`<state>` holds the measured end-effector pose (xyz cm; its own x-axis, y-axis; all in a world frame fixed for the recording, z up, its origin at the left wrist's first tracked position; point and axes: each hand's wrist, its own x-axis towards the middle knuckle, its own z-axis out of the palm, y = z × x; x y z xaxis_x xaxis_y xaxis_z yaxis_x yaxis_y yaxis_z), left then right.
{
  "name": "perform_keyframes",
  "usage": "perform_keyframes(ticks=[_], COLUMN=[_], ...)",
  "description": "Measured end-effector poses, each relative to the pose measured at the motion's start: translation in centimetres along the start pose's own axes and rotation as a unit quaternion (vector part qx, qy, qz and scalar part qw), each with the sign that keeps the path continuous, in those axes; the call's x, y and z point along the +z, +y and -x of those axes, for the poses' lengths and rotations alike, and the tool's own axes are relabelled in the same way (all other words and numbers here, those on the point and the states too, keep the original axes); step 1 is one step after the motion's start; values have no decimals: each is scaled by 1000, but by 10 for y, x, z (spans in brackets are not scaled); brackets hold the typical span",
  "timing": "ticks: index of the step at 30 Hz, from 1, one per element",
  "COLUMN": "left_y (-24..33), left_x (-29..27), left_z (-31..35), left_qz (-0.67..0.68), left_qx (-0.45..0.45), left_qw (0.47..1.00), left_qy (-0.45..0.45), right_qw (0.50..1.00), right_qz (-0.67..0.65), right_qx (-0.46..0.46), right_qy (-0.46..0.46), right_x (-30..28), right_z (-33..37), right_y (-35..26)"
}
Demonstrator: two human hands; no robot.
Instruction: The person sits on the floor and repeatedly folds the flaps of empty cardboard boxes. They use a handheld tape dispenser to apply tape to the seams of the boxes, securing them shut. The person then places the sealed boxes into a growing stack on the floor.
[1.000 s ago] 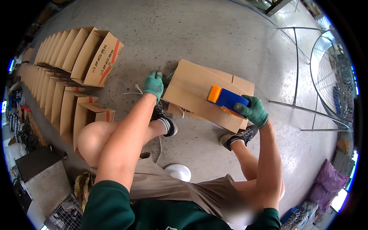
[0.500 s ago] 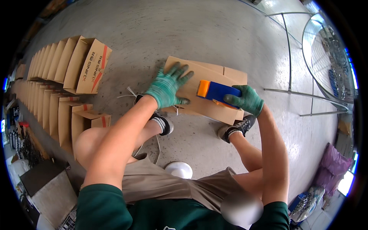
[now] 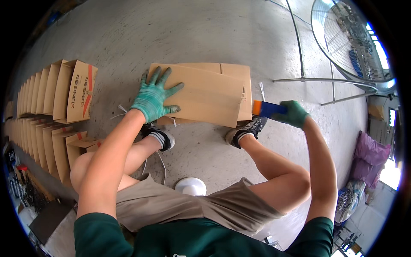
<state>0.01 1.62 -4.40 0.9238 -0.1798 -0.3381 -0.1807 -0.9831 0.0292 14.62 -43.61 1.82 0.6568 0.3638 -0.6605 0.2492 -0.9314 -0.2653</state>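
Flattened cardboard boxes [image 3: 209,94] lie in a slightly skewed stack on the floor between my feet. My left hand [image 3: 155,97], in a green knit glove, rests on the left part of the top sheet with its fingers spread. Off the right side of the stack, my gloved right hand [image 3: 295,114] is closed around a blue tape dispenser [image 3: 270,110] with an orange front end. The dispenser is apart from the cardboard, above my right shoe. White string ends [image 3: 261,92] stick out beside the stack.
Two rows of opened cartons [image 3: 79,92] stand along the left. A large wire-caged fan [image 3: 338,38] on a metal tube stand [image 3: 317,80] is at the far right. A white round object [image 3: 190,186] sits between my legs. Purple bags [image 3: 370,156] lie at the right.
My right hand has drawn the tape dispenser off the cardboard to the right. The left hand stays spread on the top sheet, and the view has shifted right.
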Motion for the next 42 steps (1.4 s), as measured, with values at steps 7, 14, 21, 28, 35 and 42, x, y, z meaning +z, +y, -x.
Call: perform_keyframes(ticks=[7, 14, 21, 28, 35, 42], left_y=[4, -2, -3, -9, -12, -32], left_x=[-3, 9, 4, 9, 12, 65], left_z=[-3, -2, -5, 3, -6, -14], left_qz=[-29, -19, -22, -6, -23, 220], left_qx=[17, 13, 14, 14, 51, -34], left_qw=[999, 1000, 1000, 1000, 998, 942], left_qy=[-8, 4, -2, 16, 23, 251], right_qw=[995, 985, 984, 800, 887, 920], right_qz=[64, -5, -29, -279, 37, 51], right_qx=[-28, -40, 42, 10, -166, -61], right_qy=[71, 167, 170, 531, 430, 383], right_x=[60, 143, 232, 118, 133, 123], right_z=[-18, -56, -160, -122, -134, -114], right_y=[-62, -63, -32, -112, -253, -127])
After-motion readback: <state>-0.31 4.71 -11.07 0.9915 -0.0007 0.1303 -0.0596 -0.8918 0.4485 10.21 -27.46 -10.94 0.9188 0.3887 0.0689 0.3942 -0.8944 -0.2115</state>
